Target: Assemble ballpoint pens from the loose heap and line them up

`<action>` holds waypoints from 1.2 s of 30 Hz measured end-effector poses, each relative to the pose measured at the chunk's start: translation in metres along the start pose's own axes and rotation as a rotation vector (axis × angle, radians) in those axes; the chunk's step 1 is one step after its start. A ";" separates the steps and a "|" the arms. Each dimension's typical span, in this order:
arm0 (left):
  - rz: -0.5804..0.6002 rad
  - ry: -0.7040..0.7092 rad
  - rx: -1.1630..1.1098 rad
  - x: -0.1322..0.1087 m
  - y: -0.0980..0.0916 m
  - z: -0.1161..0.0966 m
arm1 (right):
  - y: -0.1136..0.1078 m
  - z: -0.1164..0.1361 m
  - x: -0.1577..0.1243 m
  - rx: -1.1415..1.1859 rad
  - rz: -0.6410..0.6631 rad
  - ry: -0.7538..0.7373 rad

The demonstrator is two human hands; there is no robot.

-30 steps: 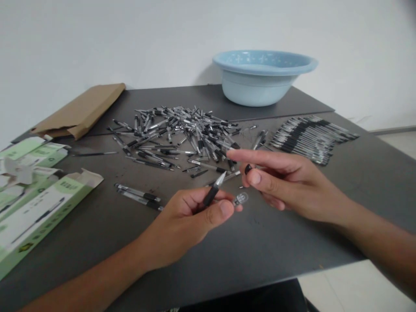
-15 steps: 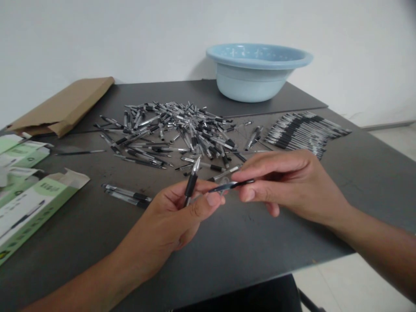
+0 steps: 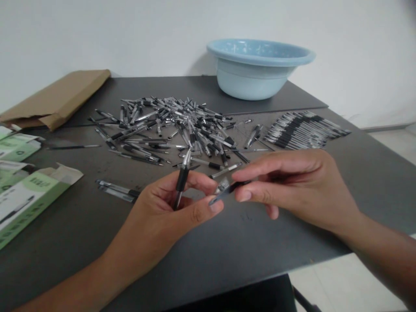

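- Gripping a gel pen (image 3: 181, 180) at its black rubber sleeve, the left hand (image 3: 169, 212) had thumb and fingers closed around the barrel, with the metal tip pointing up and away over the front of the table (image 3: 227, 255).
- Over to the right hand (image 3: 292, 186): thumb and forefinger were pinched narrow on a slim dark pen cap (image 3: 227, 190). Its end was aimed at the left thumb and close to it, though whether it touched could not be told. The other fingers were curled under.
- Behind both hands lay a loose pile of pens (image 3: 175, 128), crossed every which way in the middle of the table.
- Off to the right, a tidy row of pens (image 3: 302, 130) lay side by side, black grips lined up.
- Two pens (image 3: 117, 190) lay together just left of the left hand.
- At the left edge sat green-and-white pen boxes (image 3: 29, 199), the nearest with its flap open and a pen pictured on its face. It carried lettering too, but too small and blurred to read.
- A brown paper envelope (image 3: 55, 99) lay at the far left corner, and a pale blue plastic basin (image 3: 260, 71) stood at the back by the wall.
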State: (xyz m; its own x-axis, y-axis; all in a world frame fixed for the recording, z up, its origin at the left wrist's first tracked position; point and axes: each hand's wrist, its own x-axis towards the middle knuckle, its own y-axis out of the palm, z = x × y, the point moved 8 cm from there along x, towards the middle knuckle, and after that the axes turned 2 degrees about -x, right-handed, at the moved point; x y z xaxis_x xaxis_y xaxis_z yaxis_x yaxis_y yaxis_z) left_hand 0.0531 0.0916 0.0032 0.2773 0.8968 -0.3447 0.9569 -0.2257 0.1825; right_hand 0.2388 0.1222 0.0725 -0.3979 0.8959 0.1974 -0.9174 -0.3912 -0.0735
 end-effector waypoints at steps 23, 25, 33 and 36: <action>0.083 0.104 0.204 -0.005 0.009 -0.009 | 0.005 0.014 0.003 -0.371 0.265 -0.190; 0.115 0.093 0.173 -0.005 0.011 -0.008 | 0.005 0.016 0.001 -0.351 0.230 -0.232; 0.136 0.103 0.004 -0.004 0.015 -0.012 | 0.003 0.015 -0.002 -0.166 0.114 -0.140; 0.118 0.105 -0.006 -0.005 0.015 -0.013 | 0.003 0.012 -0.002 -0.096 0.097 -0.053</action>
State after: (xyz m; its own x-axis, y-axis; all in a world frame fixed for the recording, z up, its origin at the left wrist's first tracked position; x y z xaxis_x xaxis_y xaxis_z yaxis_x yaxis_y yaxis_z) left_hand 0.0654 0.0888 0.0202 0.3766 0.8993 -0.2222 0.9177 -0.3295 0.2218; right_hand 0.2373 0.1167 0.0835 -0.4863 0.8415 0.2354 -0.8723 -0.4518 -0.1871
